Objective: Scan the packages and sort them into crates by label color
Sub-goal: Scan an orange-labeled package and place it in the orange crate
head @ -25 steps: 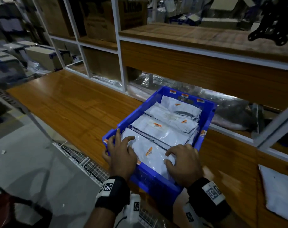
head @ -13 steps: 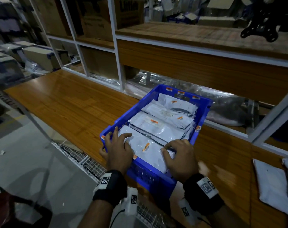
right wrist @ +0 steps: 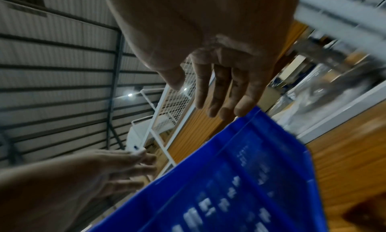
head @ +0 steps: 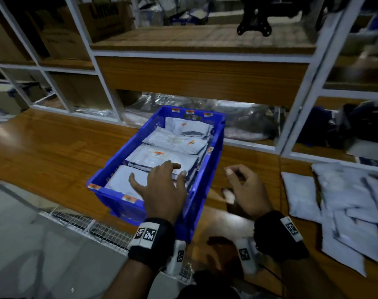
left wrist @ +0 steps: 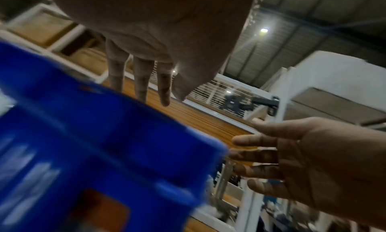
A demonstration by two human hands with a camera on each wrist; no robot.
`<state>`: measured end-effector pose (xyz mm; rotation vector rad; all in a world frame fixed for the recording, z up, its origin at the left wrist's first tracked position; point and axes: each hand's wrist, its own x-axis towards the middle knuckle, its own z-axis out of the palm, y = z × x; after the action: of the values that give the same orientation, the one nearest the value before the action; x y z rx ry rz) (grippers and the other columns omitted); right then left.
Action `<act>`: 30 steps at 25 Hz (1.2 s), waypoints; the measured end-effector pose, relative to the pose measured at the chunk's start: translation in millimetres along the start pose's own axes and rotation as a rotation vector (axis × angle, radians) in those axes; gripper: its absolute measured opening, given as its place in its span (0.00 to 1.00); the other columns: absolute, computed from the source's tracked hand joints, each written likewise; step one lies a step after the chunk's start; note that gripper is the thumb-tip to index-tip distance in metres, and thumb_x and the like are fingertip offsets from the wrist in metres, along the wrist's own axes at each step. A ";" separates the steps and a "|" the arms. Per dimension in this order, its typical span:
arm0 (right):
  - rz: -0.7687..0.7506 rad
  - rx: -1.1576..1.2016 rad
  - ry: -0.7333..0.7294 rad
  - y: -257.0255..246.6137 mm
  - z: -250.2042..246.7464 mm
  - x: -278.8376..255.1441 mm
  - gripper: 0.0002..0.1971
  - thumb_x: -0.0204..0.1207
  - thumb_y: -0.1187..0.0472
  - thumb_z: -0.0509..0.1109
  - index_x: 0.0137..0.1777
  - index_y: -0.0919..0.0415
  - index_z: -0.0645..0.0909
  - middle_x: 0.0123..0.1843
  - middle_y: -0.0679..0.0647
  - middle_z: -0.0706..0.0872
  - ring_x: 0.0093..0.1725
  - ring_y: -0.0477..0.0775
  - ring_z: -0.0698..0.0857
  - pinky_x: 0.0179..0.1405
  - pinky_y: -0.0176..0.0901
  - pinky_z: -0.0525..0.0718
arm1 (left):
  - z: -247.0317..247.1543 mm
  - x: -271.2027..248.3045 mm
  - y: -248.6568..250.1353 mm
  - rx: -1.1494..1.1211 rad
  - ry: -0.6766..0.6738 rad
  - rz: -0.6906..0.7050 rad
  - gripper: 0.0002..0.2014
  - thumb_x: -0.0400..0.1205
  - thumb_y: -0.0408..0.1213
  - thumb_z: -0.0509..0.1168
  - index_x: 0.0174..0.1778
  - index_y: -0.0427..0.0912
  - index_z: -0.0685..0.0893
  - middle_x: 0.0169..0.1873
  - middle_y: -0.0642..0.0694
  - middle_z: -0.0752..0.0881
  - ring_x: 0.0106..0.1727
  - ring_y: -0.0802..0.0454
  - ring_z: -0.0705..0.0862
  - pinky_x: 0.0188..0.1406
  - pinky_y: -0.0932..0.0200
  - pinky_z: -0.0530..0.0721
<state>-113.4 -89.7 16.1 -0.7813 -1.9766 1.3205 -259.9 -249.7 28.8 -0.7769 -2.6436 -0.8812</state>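
a wooden worktop carries the scene, backed by a white-framed shelf unit with a broad wooden panel across its middle. clear plastic wrapping is stuffed into the low opening behind the crate, and cardboard boxes sit on the upper left shelves. a black bracket stands on the top shelf. a white wire-mesh rack hangs along the near edge of the worktop. to the right, a loose heap of white packages lies on the worktop, well apart from the crate.

the blue crate sits on the worktop in the middle, its long axis running from the near left corner away toward the shelf, slightly to the right. small orange labels mark its near and far rims. inside, sorted packages in white bags lie flat and overlap in a row along that same axis, each bearing an orange label.

the left hand hovers over the crate's near end, fingers spread and straight, holding nothing; whether it touches the nearest package cannot be told. the right hand is outside the crate, just beside its right wall above the worktop, fingers loosely extended and empty. both wrist views are blurred, showing the crate wall close by.
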 end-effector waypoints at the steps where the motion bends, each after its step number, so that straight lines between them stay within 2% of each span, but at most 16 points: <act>1: 0.070 -0.065 0.018 16.3 -18.9 -1.9 0.05 0.87 0.55 0.70 0.53 0.51 0.87 0.48 0.42 0.90 0.49 0.36 0.86 0.47 0.32 0.80 | 5.2 -3.3 16.5 0.013 -0.011 0.056 0.08 0.84 0.54 0.68 0.57 0.61 0.84 0.56 0.57 0.89 0.66 0.52 0.85 0.82 0.25 0.44; 3: 0.218 -0.227 0.049 55.0 -61.5 -7.5 0.06 0.86 0.54 0.71 0.58 0.52 0.87 0.51 0.46 0.89 0.53 0.47 0.87 0.52 0.41 0.80 | 16.8 -13.0 50.1 -0.003 -0.030 0.134 0.09 0.83 0.51 0.71 0.57 0.59 0.84 0.55 0.57 0.89 0.65 0.49 0.86 0.82 0.24 0.45; 5: 0.279 -0.432 0.041 100.4 -106.6 -13.2 0.10 0.84 0.53 0.72 0.60 0.56 0.86 0.53 0.55 0.88 0.56 0.59 0.87 0.54 0.48 0.82 | 37.0 -27.1 83.3 -0.030 -0.057 0.173 0.09 0.83 0.50 0.72 0.58 0.58 0.85 0.56 0.57 0.89 0.65 0.49 0.86 0.83 0.27 0.44; 7: 0.313 -0.641 -0.044 139.9 -141.9 -20.1 0.18 0.81 0.49 0.72 0.66 0.57 0.84 0.60 0.63 0.86 0.61 0.68 0.85 0.58 0.55 0.84 | 58.7 -44.7 106.2 -0.067 -0.133 0.194 0.10 0.84 0.49 0.72 0.60 0.58 0.85 0.58 0.58 0.88 0.69 0.52 0.83 0.84 0.31 0.43; 8: 0.347 -0.754 -0.119 156.3 -153.6 -22.7 0.25 0.80 0.45 0.70 0.74 0.56 0.79 0.67 0.67 0.83 0.67 0.70 0.82 0.62 0.58 0.83 | 69.4 -52.5 113.2 -0.085 -0.204 0.194 0.11 0.85 0.50 0.71 0.62 0.58 0.85 0.59 0.58 0.87 0.71 0.52 0.81 0.84 0.33 0.43; 10: 0.380 -0.973 -0.294 184.2 -175.8 -25.2 0.41 0.80 0.36 0.65 0.90 0.51 0.57 0.84 0.74 0.63 0.82 0.75 0.66 0.76 0.65 0.74 | 95.8 -67.5 124.8 -0.109 -0.351 0.193 0.12 0.86 0.51 0.70 0.65 0.57 0.85 0.61 0.55 0.87 0.73 0.51 0.80 0.85 0.35 0.52; 12: 0.353 -1.089 -0.430 199.3 -186.3 -22.0 0.47 0.82 0.32 0.63 0.91 0.40 0.38 0.89 0.76 0.37 0.88 0.79 0.48 0.83 0.70 0.62 | 123.4 -79.8 126.1 -0.136 -0.495 0.175 0.15 0.86 0.50 0.70 0.68 0.53 0.84 0.64 0.51 0.87 0.71 0.45 0.82 0.78 0.36 0.71; 14: 0.342 -1.068 -0.521 203.7 -190.6 -16.5 0.44 0.83 0.31 0.61 0.89 0.34 0.36 0.88 0.73 0.29 0.89 0.79 0.44 0.83 0.72 0.60 | 150.5 -94.3 125.0 -0.090 -0.658 0.104 0.21 0.86 0.51 0.70 0.75 0.50 0.79 0.70 0.47 0.83 0.73 0.41 0.80 0.72 0.38 0.80; 16: 0.350 -1.065 -0.540 204.4 -190.7 -13.1 0.41 0.82 0.29 0.59 0.90 0.32 0.42 0.89 0.72 0.33 0.88 0.79 0.51 0.83 0.70 0.64 | 172.5 -113.3 126.4 0.012 -0.792 0.034 0.25 0.87 0.53 0.68 0.78 0.49 0.75 0.74 0.44 0.77 0.76 0.40 0.77 0.72 0.37 0.81; 19: 0.282 -1.132 -0.489 202.3 -191.2 -13.4 0.42 0.74 0.29 0.69 0.86 0.34 0.56 0.85 0.73 0.56 0.78 0.77 0.69 0.75 0.66 0.74 | 192.8 -133.7 133.1 0.211 -0.773 0.025 0.21 0.87 0.56 0.65 0.71 0.48 0.78 0.79 0.44 0.74 0.80 0.40 0.72 0.73 0.37 0.79; 21: 0.234 -1.146 -0.457 200.5 -194.3 -14.2 0.39 0.69 0.33 0.76 0.77 0.38 0.63 0.75 0.68 0.68 0.67 0.73 0.77 0.66 0.63 0.79 | 192.8 -135.2 141.0 0.231 -0.716 -0.020 0.18 0.88 0.55 0.64 0.68 0.49 0.82 0.77 0.45 0.77 0.76 0.41 0.75 0.71 0.39 0.81; 24: 0.187 -1.081 -0.340 195.7 -198.2 -17.2 0.24 0.75 0.45 0.72 0.67 0.43 0.66 0.65 0.62 0.78 0.58 0.70 0.83 0.55 0.61 0.85 | 186.6 -130.6 146.7 0.222 -0.730 -0.058 0.17 0.88 0.56 0.65 0.67 0.50 0.85 0.69 0.45 0.83 0.67 0.41 0.83 0.65 0.44 0.85; 25: 0.182 -0.980 -0.281 191.3 -199.3 -19.4 0.20 0.78 0.47 0.70 0.65 0.45 0.67 0.61 0.60 0.81 0.55 0.68 0.85 0.52 0.58 0.86 | 185.0 -128.1 145.6 0.236 -0.773 -0.059 0.17 0.88 0.56 0.65 0.66 0.50 0.85 0.66 0.45 0.85 0.64 0.42 0.85 0.63 0.45 0.86; 28: 0.256 -0.386 -0.074 174.4 -207.7 -16.2 0.13 0.83 0.54 0.69 0.63 0.50 0.72 0.49 0.55 0.86 0.46 0.58 0.86 0.40 0.46 0.82 | 179.2 -114.2 147.2 0.109 -0.908 -0.137 0.19 0.87 0.62 0.64 0.59 0.50 0.86 0.55 0.46 0.89 0.55 0.45 0.87 0.58 0.48 0.87; 29: 0.339 -0.187 -0.019 168.1 -212.1 -12.0 0.13 0.81 0.54 0.70 0.62 0.52 0.74 0.49 0.56 0.87 0.48 0.58 0.87 0.41 0.48 0.82 | 176.2 -107.7 150.6 0.003 -0.938 -0.171 0.23 0.87 0.65 0.63 0.60 0.49 0.86 0.54 0.47 0.90 0.55 0.46 0.88 0.58 0.49 0.87; 30: 0.438 0.020 0.023 162.9 -216.3 -8.3 0.13 0.77 0.53 0.72 0.59 0.52 0.78 0.52 0.59 0.88 0.52 0.62 0.88 0.47 0.53 0.85 | 173.7 -101.4 154.8 -0.115 -0.946 -0.194 0.27 0.86 0.68 0.60 0.63 0.49 0.86 0.56 0.47 0.90 0.57 0.47 0.88 0.60 0.50 0.86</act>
<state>79.1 78.7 -73.1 -1.2650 -1.8330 1.5607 -100.7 -79.8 -72.3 -1.2102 -3.5516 -0.8507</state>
